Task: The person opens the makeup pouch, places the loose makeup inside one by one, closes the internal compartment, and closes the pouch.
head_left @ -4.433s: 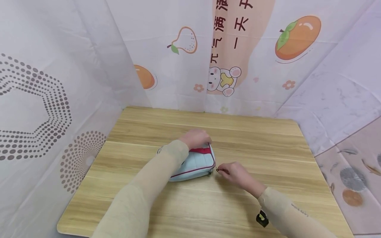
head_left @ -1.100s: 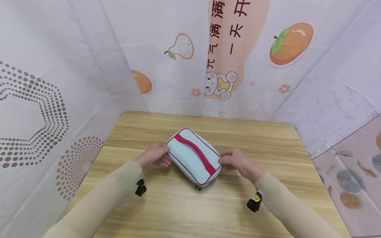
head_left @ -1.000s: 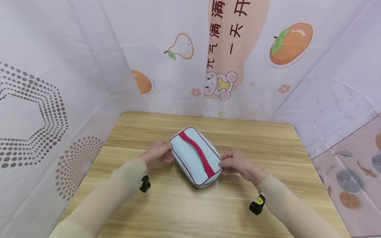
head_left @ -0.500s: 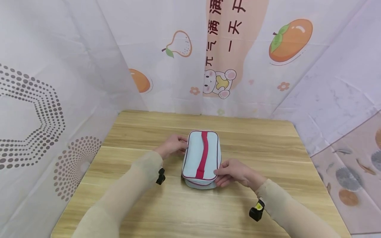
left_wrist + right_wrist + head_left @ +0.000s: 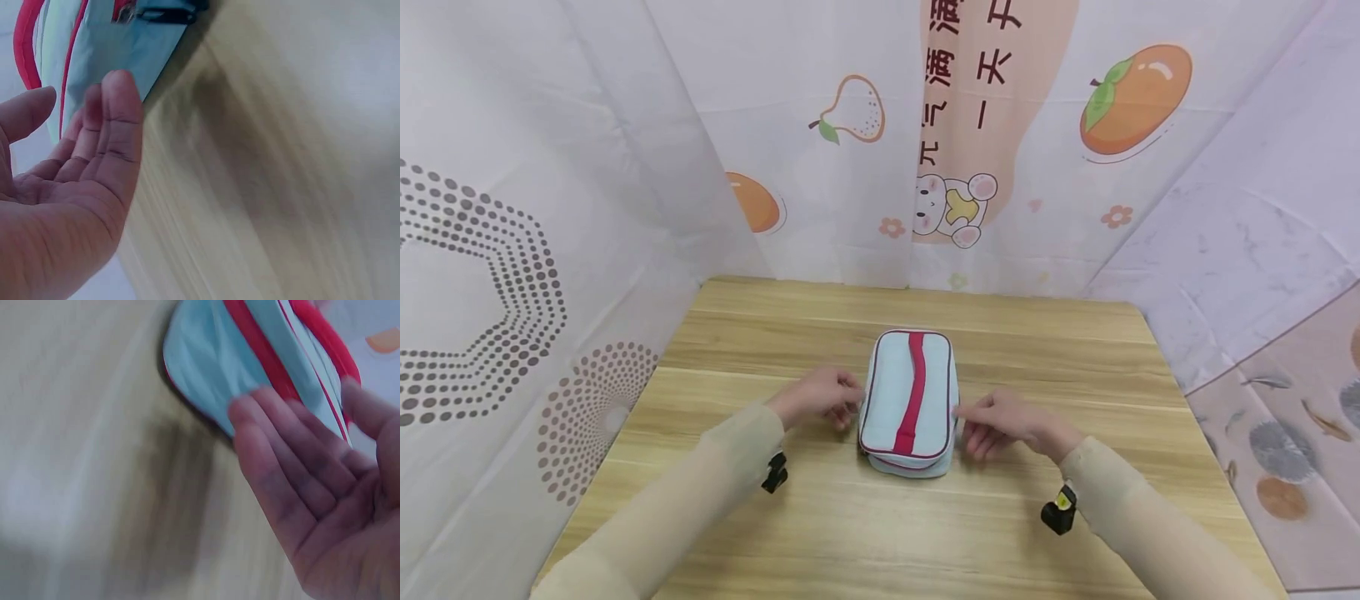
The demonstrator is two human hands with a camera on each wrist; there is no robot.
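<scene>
A light blue zippered pouch [image 5: 891,392] with dark red piping lies on the table, its long side pointing away from me. Along its top runs a red strap handle [image 5: 916,387]. My left hand [image 5: 822,397] is beside its left side, fingers loosely bent and holding nothing. On the other side, my right hand [image 5: 1003,423] has its fingertips right at the pouch's right edge, palm facing it. The left wrist view shows a dark zipper pull [image 5: 165,15] at the pouch's near corner. In the right wrist view, the relaxed fingers [image 5: 275,456] overlap the pouch's side.
The wood-grain table [image 5: 1037,350] reaches back to a printed curtain [image 5: 760,100] with fruit drawings and lettering. More fabric hangs at the left and right sides. A small black camera [image 5: 775,472] sits at the left wrist, another black camera [image 5: 1060,510] at the right.
Earlier the left arm crossed over the pouch while the right hand was at its zipper corner. Both hands then turned the pouch to lie lengthwise; now they have loosened and drawn slightly apart from it.
</scene>
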